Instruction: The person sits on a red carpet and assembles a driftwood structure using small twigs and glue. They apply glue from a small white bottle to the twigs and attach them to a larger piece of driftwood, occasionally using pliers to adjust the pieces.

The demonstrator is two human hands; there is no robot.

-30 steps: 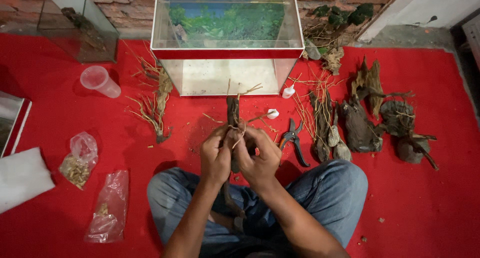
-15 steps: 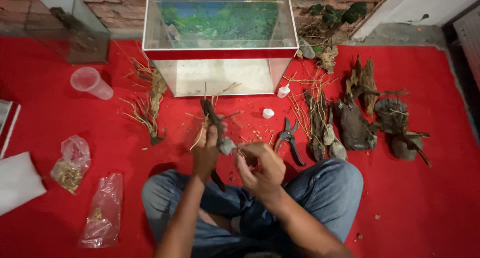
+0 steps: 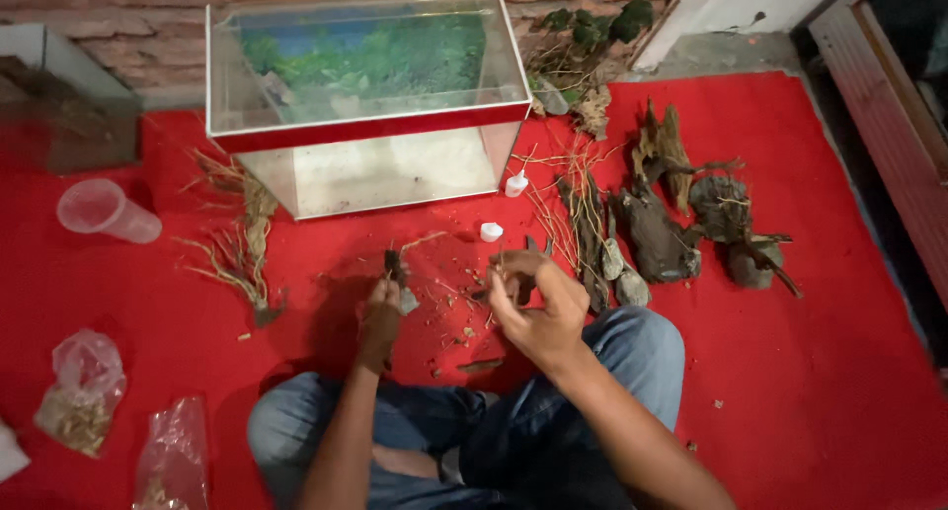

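Left hand (image 3: 378, 317) grips a root piece (image 3: 395, 268) — right hand (image 3: 533, 308) beside it (red mat (image 3: 839, 372)), glass tank (image 3: 365, 105) behind.

The piece of driftwood (image 3: 394, 266) is a short, dark brown stick, held nearly upright just left of the frame's centre. Its upper end rises above the left hand (image 3: 379, 317), whose fingers close round its lower part. A thin pale twig (image 3: 425, 239) springs from near its top and slants up to the right. Touching the wood's lower right side, just beside the left hand's fingers, is a small grey stone (image 3: 408, 301). The right hand (image 3: 538, 308), right of centre, has its fingers curled; its fingertips pinch something small and dark that is too small to tell. Both hover over the red carpet (image 3: 839, 372).
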